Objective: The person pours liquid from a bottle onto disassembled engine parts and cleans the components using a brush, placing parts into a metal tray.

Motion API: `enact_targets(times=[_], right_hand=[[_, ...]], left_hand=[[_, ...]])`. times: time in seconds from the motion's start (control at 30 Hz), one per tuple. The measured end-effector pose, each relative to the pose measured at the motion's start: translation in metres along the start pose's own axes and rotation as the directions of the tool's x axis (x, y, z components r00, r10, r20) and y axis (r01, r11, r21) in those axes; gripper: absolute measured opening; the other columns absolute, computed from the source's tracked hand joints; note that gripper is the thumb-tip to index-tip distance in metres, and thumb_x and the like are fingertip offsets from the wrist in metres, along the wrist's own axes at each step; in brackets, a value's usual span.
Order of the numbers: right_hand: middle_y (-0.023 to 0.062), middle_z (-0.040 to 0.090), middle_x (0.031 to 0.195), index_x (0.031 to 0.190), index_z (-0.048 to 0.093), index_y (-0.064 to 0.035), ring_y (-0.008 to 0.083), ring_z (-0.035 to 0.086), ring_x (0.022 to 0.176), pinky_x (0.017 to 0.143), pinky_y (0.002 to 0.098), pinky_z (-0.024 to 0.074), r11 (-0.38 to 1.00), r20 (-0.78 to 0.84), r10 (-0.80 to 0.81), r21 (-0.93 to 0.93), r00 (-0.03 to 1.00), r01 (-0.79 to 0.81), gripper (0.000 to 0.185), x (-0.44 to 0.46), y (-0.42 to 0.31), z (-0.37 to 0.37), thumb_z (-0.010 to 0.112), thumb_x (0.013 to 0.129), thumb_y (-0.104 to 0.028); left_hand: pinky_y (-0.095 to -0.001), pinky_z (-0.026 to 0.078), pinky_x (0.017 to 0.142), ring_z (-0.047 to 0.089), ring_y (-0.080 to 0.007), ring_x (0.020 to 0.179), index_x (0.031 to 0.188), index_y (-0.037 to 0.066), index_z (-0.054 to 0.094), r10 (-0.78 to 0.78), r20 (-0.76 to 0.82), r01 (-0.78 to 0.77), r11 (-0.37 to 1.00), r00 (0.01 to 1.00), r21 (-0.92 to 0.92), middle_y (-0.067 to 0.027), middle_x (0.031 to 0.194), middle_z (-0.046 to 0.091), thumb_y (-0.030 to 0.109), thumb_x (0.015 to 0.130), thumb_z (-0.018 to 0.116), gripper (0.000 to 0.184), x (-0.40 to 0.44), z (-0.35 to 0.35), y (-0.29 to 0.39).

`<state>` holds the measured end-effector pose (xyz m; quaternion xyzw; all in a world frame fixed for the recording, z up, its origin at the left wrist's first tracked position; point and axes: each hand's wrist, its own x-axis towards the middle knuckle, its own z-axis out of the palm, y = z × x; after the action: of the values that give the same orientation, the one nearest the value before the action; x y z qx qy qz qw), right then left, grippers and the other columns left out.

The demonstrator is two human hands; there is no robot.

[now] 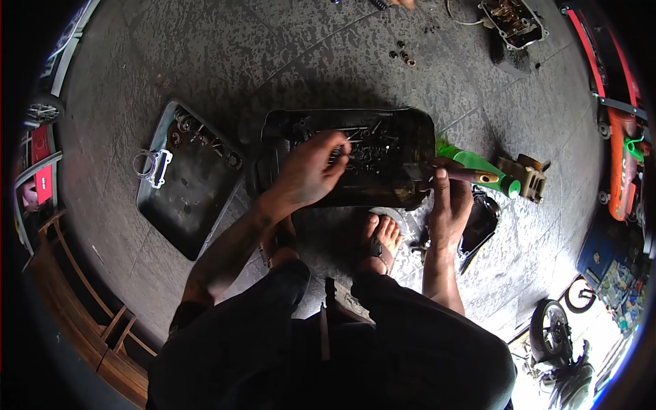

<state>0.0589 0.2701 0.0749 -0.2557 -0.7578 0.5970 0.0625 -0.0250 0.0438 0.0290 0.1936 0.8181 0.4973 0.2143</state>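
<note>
A black tray [342,198] with several small metal parts, some like bolts and springs, lies on the floor before my feet. Over its left half, my left hand [307,171] has its fingers curled into a pinch; what is between them is too small and dark to name. My right hand [451,198] grips the wooden handle of a paintbrush [471,175] at the tray's right edge, bristles pointing left over the tray. Just beyond that hand is a green bottle [482,164], partly hidden by the brush.
To the left, a second tray [184,219] holds greasy parts, with a pale metal gasket [158,169] on its rim. On the right are an engine cylinder [527,178] and a dark cover [480,229]. An oily engine part [516,24] and small pieces [403,55] lie farther off.
</note>
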Motion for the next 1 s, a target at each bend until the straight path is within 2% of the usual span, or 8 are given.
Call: enact_targets(times=[0.13,0.23,0.37,0.43,0.6,0.7,0.77,1.0], right_hand=[[0.0064,0.064,0.097,0.106,0.061,0.0008,0.0133,0.056,0.091,0.082,0.0275,0.0444,0.999,-0.030,0.011,0.035,0.999,-0.010,0.024,-0.002,-0.004,-0.003,0.059,0.095,-0.021],[0.0061,0.063,0.098,0.107,0.060,0.0009,0.0132,0.056,0.091,0.083,0.0278,0.0441,0.995,-0.038,0.035,0.093,0.999,-0.032,0.023,-0.005,-0.004,-0.007,0.058,0.095,-0.019],[0.0048,0.062,0.099,0.106,0.061,0.0012,0.0131,0.056,0.091,0.083,0.0280,0.0441,0.997,-0.050,0.047,0.064,0.998,-0.044,0.021,-0.007,-0.002,-0.010,0.058,0.096,-0.017],[0.0055,0.063,0.098,0.105,0.061,0.0013,0.0133,0.057,0.091,0.083,0.0280,0.0443,0.995,-0.035,0.025,0.097,0.999,-0.022,0.021,-0.005,0.001,-0.010,0.058,0.095,-0.017],[0.0087,0.065,0.097,0.099,0.064,0.0023,0.0136,0.058,0.088,0.079,0.0284,0.0460,0.997,0.011,0.036,0.062,0.999,-0.037,0.019,-0.002,0.012,-0.006,0.061,0.094,-0.015],[0.0109,0.066,0.098,0.097,0.065,-0.0012,0.0221,0.066,0.083,0.075,0.0320,0.0506,0.965,0.213,-0.199,-0.128,0.957,0.229,0.013,0.009,0.016,0.005,0.064,0.089,-0.011],[0.0109,0.065,0.097,0.098,0.066,-0.0032,0.0282,0.067,0.084,0.074,0.0353,0.0522,0.945,0.321,-0.177,-0.209,0.930,0.252,0.013,0.011,0.006,0.016,0.064,0.088,-0.011],[0.0111,0.063,0.093,0.099,0.067,-0.0062,0.0315,0.065,0.081,0.070,0.0377,0.0524,0.948,0.375,-0.216,-0.142,0.902,0.286,0.015,0.016,0.001,0.040,0.066,0.085,-0.011]], left_hand=[[-0.0404,0.054,0.070,0.064,-0.0348,0.087,0.117,0.010,0.057,0.110,0.078,-0.134,0.878,0.991,0.459,-0.0159,0.108,0.062,0.024,0.090,0.060,0.031,0.031,0.040,-0.006],[-0.0419,0.055,0.071,0.065,-0.0352,0.088,0.125,0.013,0.055,0.267,0.097,-0.270,0.751,0.959,0.603,-0.0154,0.112,0.061,0.026,0.089,0.061,0.038,0.039,0.065,-0.029],[-0.0442,0.054,0.072,0.065,-0.0366,0.085,0.121,0.011,0.055,0.261,0.053,-0.238,0.755,0.964,0.611,-0.0157,0.115,0.060,0.026,0.089,0.062,0.036,0.040,0.065,-0.026],[-0.0451,0.053,0.073,0.064,-0.0374,0.088,0.113,0.008,0.055,-0.039,0.029,0.020,0.872,0.999,0.489,-0.0163,0.112,0.062,0.028,0.088,0.063,0.032,0.040,0.051,-0.010],[-0.0444,0.052,0.073,0.064,-0.0373,0.089,0.108,0.006,0.053,-0.080,-0.090,0.110,0.900,0.993,0.421,-0.0167,0.101,0.065,0.029,0.088,0.064,0.033,0.022,0.020,-0.029],[-0.0425,0.051,0.072,0.065,-0.0357,0.089,0.110,0.004,0.053,-0.116,-0.095,0.146,0.889,0.989,0.433,-0.0172,0.099,0.066,0.030,0.088,0.064,0.036,0.012,0.014,-0.028],[-0.0394,0.051,0.072,0.066,-0.0317,0.087,0.112,0.002,0.053,-0.269,-0.091,0.283,0.889,0.959,0.360,-0.0173,0.096,0.065,0.029,0.088,0.065,0.038,0.008,0.011,-0.017],[-0.0363,0.051,0.078,0.065,-0.0293,0.092,0.108,0.002,0.054,-0.137,-0.141,0.175,0.934,0.980,0.313,-0.0156,0.097,0.065,0.019,0.085,0.069,0.032,-0.002,0.009,-0.028]])
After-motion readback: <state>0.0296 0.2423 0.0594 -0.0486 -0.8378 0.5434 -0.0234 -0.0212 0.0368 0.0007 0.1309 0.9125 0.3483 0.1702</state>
